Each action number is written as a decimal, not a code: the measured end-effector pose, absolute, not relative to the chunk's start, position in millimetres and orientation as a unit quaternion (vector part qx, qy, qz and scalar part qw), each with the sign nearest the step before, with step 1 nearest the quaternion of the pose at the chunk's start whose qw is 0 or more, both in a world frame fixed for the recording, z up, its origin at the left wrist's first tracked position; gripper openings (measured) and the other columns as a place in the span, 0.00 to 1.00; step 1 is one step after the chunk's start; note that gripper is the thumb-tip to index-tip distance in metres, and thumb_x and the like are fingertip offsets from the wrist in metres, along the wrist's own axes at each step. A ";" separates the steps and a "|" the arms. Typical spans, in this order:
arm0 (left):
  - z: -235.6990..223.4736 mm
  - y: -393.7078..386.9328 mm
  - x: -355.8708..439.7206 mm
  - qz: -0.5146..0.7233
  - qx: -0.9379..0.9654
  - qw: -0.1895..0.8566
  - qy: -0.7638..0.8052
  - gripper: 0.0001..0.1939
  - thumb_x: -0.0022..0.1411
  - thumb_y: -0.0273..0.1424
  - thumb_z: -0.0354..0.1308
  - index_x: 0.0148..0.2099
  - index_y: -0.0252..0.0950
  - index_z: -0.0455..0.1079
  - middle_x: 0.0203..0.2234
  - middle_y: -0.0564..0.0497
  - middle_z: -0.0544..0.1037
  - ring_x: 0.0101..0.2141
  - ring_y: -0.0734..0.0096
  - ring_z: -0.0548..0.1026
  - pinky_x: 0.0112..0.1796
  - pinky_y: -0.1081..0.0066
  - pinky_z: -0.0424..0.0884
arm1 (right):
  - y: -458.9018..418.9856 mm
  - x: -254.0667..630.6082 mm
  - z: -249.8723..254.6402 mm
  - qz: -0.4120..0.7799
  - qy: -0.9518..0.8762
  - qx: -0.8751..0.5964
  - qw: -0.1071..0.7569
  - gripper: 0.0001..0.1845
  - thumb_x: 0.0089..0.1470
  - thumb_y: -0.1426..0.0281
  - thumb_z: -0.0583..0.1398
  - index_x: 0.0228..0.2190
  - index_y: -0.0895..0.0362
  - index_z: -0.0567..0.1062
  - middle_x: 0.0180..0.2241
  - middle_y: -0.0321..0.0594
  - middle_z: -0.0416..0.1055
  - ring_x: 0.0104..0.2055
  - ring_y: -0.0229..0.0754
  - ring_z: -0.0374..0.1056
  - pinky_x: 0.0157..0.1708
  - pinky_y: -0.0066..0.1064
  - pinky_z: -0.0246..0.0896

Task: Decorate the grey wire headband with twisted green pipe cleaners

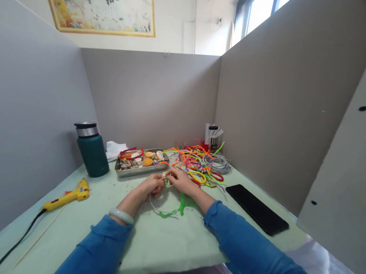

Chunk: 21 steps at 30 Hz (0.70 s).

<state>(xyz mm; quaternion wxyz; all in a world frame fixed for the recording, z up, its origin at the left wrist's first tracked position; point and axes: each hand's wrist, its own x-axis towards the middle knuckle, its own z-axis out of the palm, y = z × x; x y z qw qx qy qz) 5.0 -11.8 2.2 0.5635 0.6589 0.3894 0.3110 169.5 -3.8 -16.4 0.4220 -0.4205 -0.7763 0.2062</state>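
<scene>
My left hand (151,186) and my right hand (179,180) meet over the middle of the table, fingers closed at the far side of a thin pale wire ring (152,205). Between the fingertips a bit of green shows on the ring. Fuzzy green pipe cleaner (181,204) is wrapped on the ring's near side, with loose ends sticking out. The ring's right part is hidden by my right hand and wrist. Just beyond my hands stands a metal tray (143,170) of shells and small pebbles, a red pipe cleaner lying across it.
Tangled coloured pipe cleaners (199,159) and coiled grey wire (218,164) lie back right, near a black-topped container (214,138). A black phone (257,209) rests at right. At left are a yellow glue gun (66,197), thin stick (41,234) and green bottle (92,154). Partitions (154,96) enclose the table.
</scene>
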 end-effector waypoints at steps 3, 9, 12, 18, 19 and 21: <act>2.5 -13.2 5.5 0.303 0.681 0.545 0.384 0.06 0.45 0.27 0.53 0.29 0.35 0.62 0.09 0.63 0.55 0.10 0.83 0.49 0.14 0.76 0.56 | -3.6 169.8 -16.1 0.207 -0.774 -0.424 0.421 0.07 0.52 0.69 0.54 0.32 0.56 0.71 0.21 0.32 0.68 0.25 0.35 0.63 0.26 0.25 0.52; 6.5 -15.2 9.4 0.322 0.719 0.416 0.454 0.13 0.50 0.37 0.55 0.32 0.32 0.67 0.24 0.52 0.74 0.11 0.84 0.57 0.13 0.77 0.53 | -0.7 169.1 -17.5 0.207 -0.770 -0.422 0.431 0.07 0.52 0.69 0.54 0.31 0.56 0.71 0.22 0.33 0.68 0.26 0.36 0.62 0.26 0.25 0.53; 7.0 -12.7 9.4 0.324 0.733 0.357 0.479 0.15 0.51 0.39 0.54 0.32 0.31 0.70 0.23 0.52 0.74 0.12 0.84 0.57 0.14 0.77 0.53 | 1.3 168.6 -18.7 0.225 -0.761 -0.421 0.439 0.07 0.53 0.69 0.53 0.31 0.56 0.70 0.21 0.32 0.67 0.24 0.35 0.62 0.26 0.25 0.53; -0.3 -2.9 5.4 0.324 0.750 0.307 0.487 0.21 0.54 0.46 0.51 0.27 0.32 0.72 0.18 0.53 0.71 0.11 0.82 0.57 0.15 0.76 0.51 | 3.9 167.3 -21.6 0.268 -0.740 -0.415 0.456 0.07 0.54 0.68 0.51 0.30 0.56 0.68 0.20 0.31 0.67 0.22 0.34 0.61 0.25 0.24 0.54; -1.0 -2.3 4.8 0.324 0.754 0.299 0.487 0.22 0.54 0.47 0.50 0.26 0.32 0.71 0.17 0.54 0.70 0.12 0.82 0.57 0.15 0.76 0.51 | 3.8 167.1 -21.8 0.270 -0.738 -0.416 0.458 0.07 0.54 0.68 0.51 0.30 0.56 0.67 0.20 0.31 0.67 0.22 0.34 0.61 0.25 0.24 0.54; -1.3 -2.1 4.1 0.323 0.759 0.287 0.487 0.24 0.54 0.48 0.50 0.23 0.32 0.70 0.14 0.55 0.67 0.12 0.81 0.57 0.16 0.76 0.51 | 3.2 166.8 -21.8 0.272 -0.737 -0.417 0.457 0.06 0.54 0.69 0.51 0.30 0.56 0.67 0.20 0.31 0.67 0.22 0.34 0.61 0.25 0.24 0.54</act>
